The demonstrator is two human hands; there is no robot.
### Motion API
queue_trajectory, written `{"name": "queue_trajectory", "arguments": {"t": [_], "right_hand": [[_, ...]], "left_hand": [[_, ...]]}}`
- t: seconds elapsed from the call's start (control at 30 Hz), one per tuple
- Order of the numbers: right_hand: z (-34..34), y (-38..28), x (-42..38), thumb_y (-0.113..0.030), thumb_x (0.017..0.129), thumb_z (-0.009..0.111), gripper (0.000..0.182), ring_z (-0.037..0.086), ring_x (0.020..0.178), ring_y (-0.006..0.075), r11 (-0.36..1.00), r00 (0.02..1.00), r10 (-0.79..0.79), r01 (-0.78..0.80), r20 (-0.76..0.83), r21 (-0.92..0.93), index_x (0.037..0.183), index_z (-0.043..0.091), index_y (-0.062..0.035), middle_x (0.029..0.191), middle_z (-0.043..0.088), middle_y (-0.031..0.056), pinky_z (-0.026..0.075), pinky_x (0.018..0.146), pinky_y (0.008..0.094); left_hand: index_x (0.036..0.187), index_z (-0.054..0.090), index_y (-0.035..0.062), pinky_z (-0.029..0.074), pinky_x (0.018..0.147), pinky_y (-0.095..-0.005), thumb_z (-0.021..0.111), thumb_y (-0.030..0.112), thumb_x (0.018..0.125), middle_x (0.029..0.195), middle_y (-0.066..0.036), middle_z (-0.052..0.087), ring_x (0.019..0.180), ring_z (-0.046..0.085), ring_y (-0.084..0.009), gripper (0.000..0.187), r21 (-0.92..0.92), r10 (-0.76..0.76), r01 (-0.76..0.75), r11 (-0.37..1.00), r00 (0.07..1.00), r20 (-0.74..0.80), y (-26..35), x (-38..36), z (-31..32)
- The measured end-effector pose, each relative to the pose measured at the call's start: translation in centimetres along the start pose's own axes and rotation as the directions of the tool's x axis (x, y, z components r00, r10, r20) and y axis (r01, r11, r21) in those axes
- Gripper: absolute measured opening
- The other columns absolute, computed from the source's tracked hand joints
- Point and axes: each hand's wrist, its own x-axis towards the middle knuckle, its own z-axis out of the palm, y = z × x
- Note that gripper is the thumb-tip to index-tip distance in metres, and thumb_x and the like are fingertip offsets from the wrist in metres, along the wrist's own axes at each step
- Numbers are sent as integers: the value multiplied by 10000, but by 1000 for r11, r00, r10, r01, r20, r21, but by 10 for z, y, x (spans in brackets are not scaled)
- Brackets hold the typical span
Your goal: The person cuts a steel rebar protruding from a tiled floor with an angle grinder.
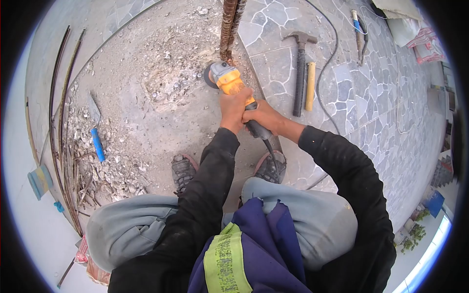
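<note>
Both my hands are closed on a yellow and grey angle grinder [228,79]. My left hand [234,108] wraps its body behind the head, while my right hand [267,118] grips the dark rear handle. The grinder's disc [211,75] faces left, low over the rough concrete. Just beyond the head, rusty rebars [227,30] stand upright, with a small orange patch at their foot close to the tool. A power cord [271,155] trails from the handle toward my right shoe.
A hammer [299,73] and a yellow stick [310,87] lie on the stone-patterned paving at right. At left are a blue-handled trowel [97,142], broken rubble [122,168] and long steel bars [60,112]. A black cable [335,49] curves across the paving. Pliers-like tools [359,36] lie farther off.
</note>
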Motion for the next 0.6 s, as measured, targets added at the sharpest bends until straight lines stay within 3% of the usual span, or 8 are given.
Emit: {"name": "queue_trajectory", "arguments": {"t": [0.6], "right_hand": [[10, -3, 9, -155, 770, 711, 255, 672, 633, 188, 1000, 1000, -9, 9, 15, 8, 950, 679, 23, 806, 694, 108, 536, 530, 324]], "left_hand": [[916, 652, 10, 522, 597, -318, 744, 124, 816, 804, -49, 660, 660, 661, -158, 178, 26, -27, 27, 999, 1000, -5, 9, 7, -11]]}}
